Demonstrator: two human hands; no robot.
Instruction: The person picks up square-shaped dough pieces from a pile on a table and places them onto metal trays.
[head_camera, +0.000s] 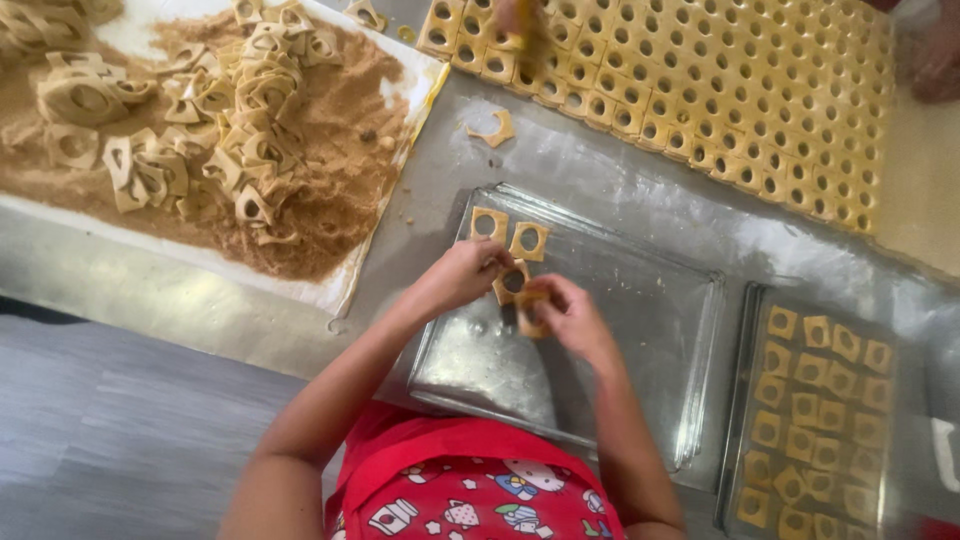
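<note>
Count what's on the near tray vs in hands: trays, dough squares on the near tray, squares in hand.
Trays: 2, the near tray and the filled tray
Squares lying on the near tray: 2
Squares in hand: 2, one at the left hand, one at the right hand
Total: 6

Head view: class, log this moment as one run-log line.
left hand: holds dough square | right hand: holds another piece | baking tray: two squares placed
</note>
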